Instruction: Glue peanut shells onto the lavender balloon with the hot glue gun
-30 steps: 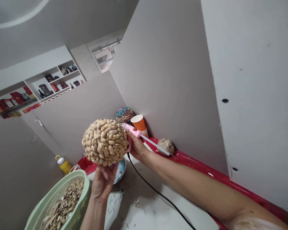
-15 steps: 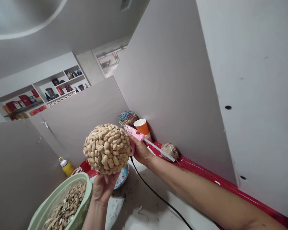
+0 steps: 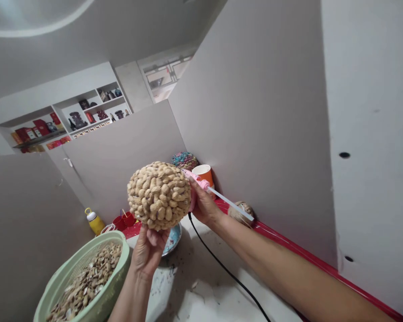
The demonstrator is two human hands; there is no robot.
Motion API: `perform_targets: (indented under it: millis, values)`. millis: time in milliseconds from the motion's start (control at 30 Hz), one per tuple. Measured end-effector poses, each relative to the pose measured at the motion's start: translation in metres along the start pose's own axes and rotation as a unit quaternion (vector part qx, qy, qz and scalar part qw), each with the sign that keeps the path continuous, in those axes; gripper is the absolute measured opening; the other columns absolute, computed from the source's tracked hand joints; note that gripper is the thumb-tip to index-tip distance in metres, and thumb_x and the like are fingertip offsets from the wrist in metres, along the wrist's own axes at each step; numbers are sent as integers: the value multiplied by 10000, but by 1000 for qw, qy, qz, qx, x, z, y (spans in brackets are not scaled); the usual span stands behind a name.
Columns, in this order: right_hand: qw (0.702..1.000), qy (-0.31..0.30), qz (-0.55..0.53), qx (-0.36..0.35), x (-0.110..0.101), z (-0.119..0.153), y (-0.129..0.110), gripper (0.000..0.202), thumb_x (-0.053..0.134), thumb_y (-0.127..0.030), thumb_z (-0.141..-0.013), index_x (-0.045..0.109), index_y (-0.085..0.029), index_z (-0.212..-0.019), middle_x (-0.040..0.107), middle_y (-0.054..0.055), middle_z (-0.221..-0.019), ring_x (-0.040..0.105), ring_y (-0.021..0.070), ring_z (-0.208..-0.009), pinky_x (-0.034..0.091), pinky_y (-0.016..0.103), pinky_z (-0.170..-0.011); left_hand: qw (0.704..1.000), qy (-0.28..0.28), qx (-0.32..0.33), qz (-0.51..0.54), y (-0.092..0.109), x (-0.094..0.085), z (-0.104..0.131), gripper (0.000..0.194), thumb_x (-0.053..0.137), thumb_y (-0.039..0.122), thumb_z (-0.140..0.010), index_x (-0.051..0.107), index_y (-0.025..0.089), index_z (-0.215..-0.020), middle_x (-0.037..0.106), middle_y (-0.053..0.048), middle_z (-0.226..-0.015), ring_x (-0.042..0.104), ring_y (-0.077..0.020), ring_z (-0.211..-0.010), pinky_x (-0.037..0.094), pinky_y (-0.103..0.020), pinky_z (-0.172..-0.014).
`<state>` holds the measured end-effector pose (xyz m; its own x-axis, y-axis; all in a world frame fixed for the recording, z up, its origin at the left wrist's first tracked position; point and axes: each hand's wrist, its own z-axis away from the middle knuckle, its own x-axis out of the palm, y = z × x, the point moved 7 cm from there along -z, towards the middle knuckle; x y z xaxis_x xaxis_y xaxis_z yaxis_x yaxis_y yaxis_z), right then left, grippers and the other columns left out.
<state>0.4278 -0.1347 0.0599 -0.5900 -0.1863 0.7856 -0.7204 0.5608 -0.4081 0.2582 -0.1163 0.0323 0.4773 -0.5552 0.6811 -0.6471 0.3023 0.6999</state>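
My left hand (image 3: pixel 151 248) grips a large round ball covered in peanut shells (image 3: pixel 159 197) from underneath, holding it up over the table. On the ball's right side, my right hand (image 3: pixel 203 203) is closed around a pink hot glue gun (image 3: pixel 204 183). A long white glue stick (image 3: pixel 233 205) sticks out of the gun's back end, and a black cord (image 3: pixel 218 261) runs down from its handle. The gun's nozzle is hidden behind the ball, so I cannot tell whether it touches the shells.
A green basket of peanut shells (image 3: pixel 122 250) stands at the lower left. Behind are a yellow bottle (image 3: pixel 94 222), red cups (image 3: pixel 129 219), a blue-stained bowl (image 3: pixel 174 239), a multicoloured ball (image 3: pixel 184 159), orange paper cups (image 3: pixel 206 174) and a twine ball (image 3: pixel 238 214). Grey partitions (image 3: pixel 255 125) enclose the table (image 3: pixel 201 295).
In the picture, the ball and both hands have shifted slightly up and right, along with the background. The gun's front end has passed further behind the ball. Both hands keep their hold.
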Motion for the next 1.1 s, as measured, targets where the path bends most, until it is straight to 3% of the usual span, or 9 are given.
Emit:
perform_targets:
  millis: [133,233,467,700,1100]
  values:
    - [1000,-12,10,21,0,1,2,344,731,-421,-787,676,-291,-1101,732,-4,-1142,595,253,-1219,496,429,-1018,999,48,16,6,-5,2,7,537,699,200,-856,542,274,-1364,704,-79,-1227,686,-198,-1006,565,-343,-915]
    - [999,-10,31,44,-6,2,9,358,707,-498,-784,694,-291,-1076,722,-3,-1171,569,259,-1252,477,440,-1039,999,44,27,9,-8,0,12,462,712,190,-843,605,226,-1291,702,-95,-1214,681,-197,-1002,579,-322,-877]
    - [996,12,73,58,-20,4,26,397,654,-581,-793,702,-315,-1082,714,-19,-1189,543,248,-1281,442,458,-1070,998,43,32,14,-8,-1,15,366,773,199,-785,683,201,-1139,704,-86,-1195,657,-179,-1056,547,-291,-922]
    - [993,15,105,57,-13,8,27,507,552,-704,-804,667,-372,-1169,657,-28,-1292,510,239,-1312,393,483,-1104,998,53,30,24,-7,-3,16,322,804,176,-742,709,189,-1049,705,-85,-1186,660,-174,-1021,536,-279,-901]
    - [985,23,164,52,-24,7,22,524,639,-684,-703,707,-352,-1102,707,8,-1202,513,255,-1308,362,492,-1121,998,45,21,28,-12,-2,20,352,864,221,-675,734,177,-1000,707,-84,-1156,632,-179,-1024,512,-266,-879]
